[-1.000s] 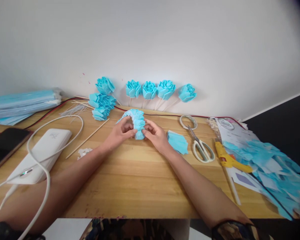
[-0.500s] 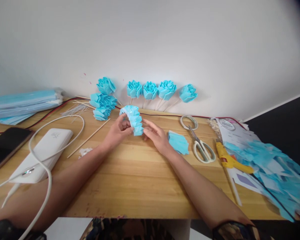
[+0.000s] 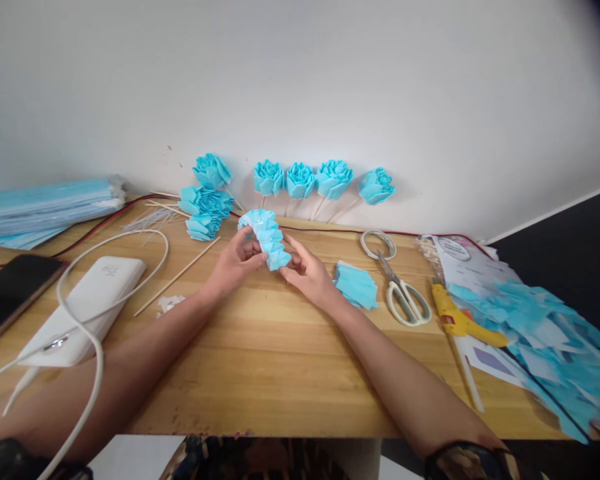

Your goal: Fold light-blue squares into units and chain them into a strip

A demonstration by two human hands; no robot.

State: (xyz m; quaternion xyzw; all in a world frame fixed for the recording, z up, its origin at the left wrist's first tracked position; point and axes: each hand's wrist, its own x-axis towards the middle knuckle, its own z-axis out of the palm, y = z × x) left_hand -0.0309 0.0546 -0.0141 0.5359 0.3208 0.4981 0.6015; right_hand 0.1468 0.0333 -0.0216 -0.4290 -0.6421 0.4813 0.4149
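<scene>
A curved strip of overlapping pale blue folded petals [image 3: 266, 233] is held above the wooden table. My left hand [image 3: 240, 257] grips its left side, the thumb pressed near the lower end and the fingers partly hidden behind. With thumb and fingers, my right hand [image 3: 307, 270] pinches the lower right end of the strip. Behind stand several blue paper roses [image 3: 300, 181] on thin sticks, leaning on the wall. More blue roses [image 3: 206, 200] are bunched at the left. Beside my right wrist lies a stack of blue pieces [image 3: 356, 285].
To the right lie scissors [image 3: 408, 301], a tape roll [image 3: 378, 245], a yellow glue gun [image 3: 460, 320] and a heap of blue sheets [image 3: 555, 333]. On the left are a wooden stick [image 3: 177, 277], a white power bank [image 3: 87, 307] with a looping cable, and a phone [image 3: 17, 293].
The fingers of my right hand have closed in on the strip's lower end, which has swung slightly to the right. My left hand stays nearly still.
</scene>
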